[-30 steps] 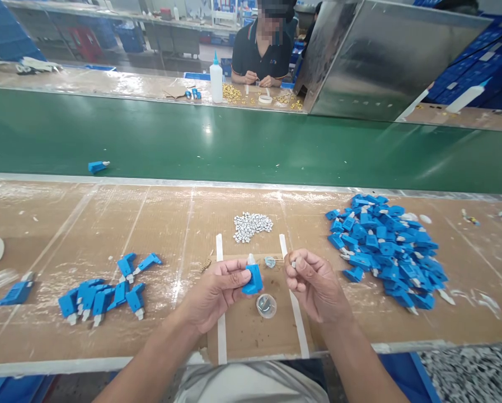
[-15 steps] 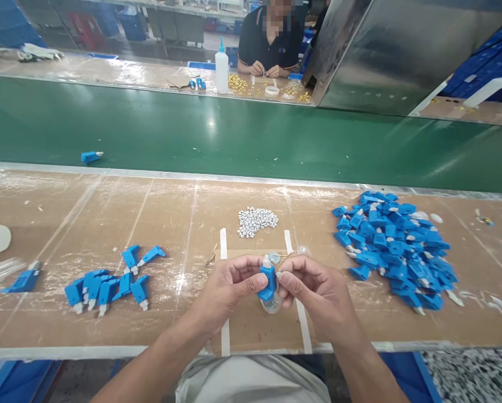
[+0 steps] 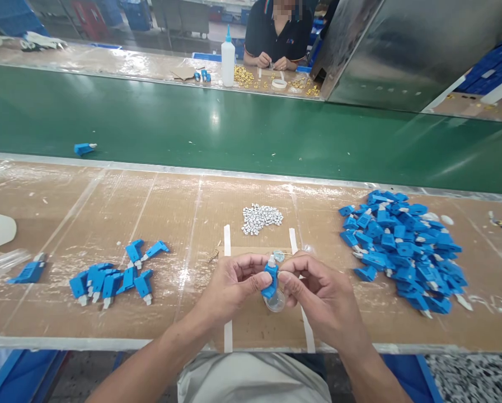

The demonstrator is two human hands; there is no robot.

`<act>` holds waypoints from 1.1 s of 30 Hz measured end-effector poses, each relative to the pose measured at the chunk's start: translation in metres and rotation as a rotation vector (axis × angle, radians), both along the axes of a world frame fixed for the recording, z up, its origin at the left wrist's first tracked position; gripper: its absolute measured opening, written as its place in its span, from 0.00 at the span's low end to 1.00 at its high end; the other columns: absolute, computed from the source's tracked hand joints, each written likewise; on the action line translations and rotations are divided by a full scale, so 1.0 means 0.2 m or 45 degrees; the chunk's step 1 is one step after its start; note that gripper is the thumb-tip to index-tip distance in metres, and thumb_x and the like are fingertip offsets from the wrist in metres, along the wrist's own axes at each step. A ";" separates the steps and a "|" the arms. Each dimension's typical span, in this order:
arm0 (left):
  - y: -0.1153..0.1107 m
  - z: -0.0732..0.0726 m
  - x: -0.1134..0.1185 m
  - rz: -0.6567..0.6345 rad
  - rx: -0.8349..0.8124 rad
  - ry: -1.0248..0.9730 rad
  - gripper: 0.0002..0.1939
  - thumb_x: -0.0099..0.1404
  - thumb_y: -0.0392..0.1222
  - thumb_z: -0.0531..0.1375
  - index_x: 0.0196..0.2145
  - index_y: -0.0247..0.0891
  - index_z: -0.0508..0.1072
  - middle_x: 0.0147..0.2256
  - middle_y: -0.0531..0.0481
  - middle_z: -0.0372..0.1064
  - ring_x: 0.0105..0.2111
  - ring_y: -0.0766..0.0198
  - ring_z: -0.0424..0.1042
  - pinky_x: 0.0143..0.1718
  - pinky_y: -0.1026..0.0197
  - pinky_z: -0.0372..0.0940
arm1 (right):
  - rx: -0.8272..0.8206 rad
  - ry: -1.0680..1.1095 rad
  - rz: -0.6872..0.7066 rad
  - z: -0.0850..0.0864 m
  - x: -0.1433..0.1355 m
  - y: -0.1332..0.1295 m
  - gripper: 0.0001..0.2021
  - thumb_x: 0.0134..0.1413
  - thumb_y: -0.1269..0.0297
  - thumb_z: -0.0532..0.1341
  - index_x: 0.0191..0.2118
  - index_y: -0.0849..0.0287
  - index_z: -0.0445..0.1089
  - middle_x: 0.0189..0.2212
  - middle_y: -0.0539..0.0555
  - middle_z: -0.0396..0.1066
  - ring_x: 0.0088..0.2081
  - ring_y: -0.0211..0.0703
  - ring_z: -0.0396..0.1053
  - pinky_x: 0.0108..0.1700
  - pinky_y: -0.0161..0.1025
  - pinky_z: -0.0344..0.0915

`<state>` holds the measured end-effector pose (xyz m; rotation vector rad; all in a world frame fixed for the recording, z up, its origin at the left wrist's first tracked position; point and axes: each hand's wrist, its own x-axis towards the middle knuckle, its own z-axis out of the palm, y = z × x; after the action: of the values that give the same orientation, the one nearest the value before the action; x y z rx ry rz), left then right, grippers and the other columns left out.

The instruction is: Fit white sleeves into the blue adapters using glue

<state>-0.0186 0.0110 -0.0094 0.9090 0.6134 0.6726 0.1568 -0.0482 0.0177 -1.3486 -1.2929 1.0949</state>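
My left hand (image 3: 243,281) grips a blue plastic part (image 3: 270,281) with a pale tip, held upright between thumb and fingers. Close against its right side, my right hand (image 3: 312,288) is closed in a pinch; whatever sits between the fingertips is too small and hidden to name. A thin yellowish stick (image 3: 287,253) shows by the right fingers, beside a small clear round piece (image 3: 278,256). Under the blue part is a clear round dish (image 3: 276,302). Beyond the hands lies a small heap of grey-white pieces (image 3: 259,218).
A big pile of blue parts (image 3: 402,246) lies right, a smaller group (image 3: 112,282) left. One blue part (image 3: 84,148) rests on the green belt (image 3: 158,117). Opposite, a co-worker (image 3: 278,39) handles something small near a white bottle (image 3: 228,59) and gold pieces (image 3: 243,76).
The right fingertips have come up against the side of the blue part, and the small pale piece they showed is now hidden. The whole view has shifted slightly.
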 end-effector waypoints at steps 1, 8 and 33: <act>0.00 -0.01 0.00 0.014 0.022 0.021 0.14 0.63 0.44 0.68 0.46 0.36 0.81 0.38 0.45 0.78 0.37 0.63 0.73 0.39 0.64 0.65 | 0.005 -0.034 0.002 0.01 0.00 0.00 0.09 0.67 0.61 0.63 0.35 0.58 0.74 0.32 0.50 0.70 0.24 0.33 0.69 0.26 0.30 0.69; -0.02 0.04 0.00 -0.018 0.223 0.167 0.14 0.65 0.46 0.66 0.46 0.38 0.81 0.38 0.46 0.76 0.37 0.62 0.71 0.41 0.61 0.65 | -0.114 0.255 0.030 -0.04 0.04 0.01 0.10 0.61 0.61 0.69 0.31 0.59 0.73 0.24 0.49 0.69 0.22 0.34 0.68 0.21 0.28 0.68; 1.16 0.21 0.42 0.343 1.142 1.369 0.19 0.70 0.48 0.61 0.54 0.35 0.71 0.53 0.43 0.69 0.49 0.53 0.72 0.49 0.46 0.70 | -0.292 0.483 -0.073 -0.14 0.30 -0.15 0.22 0.57 0.44 0.68 0.30 0.58 0.64 0.18 0.42 0.55 0.17 0.30 0.47 0.16 0.27 0.43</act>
<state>0.0649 0.2436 0.0329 2.0930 1.4537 0.6659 0.2169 -0.0781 -0.0095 -1.2556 -0.8670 1.4118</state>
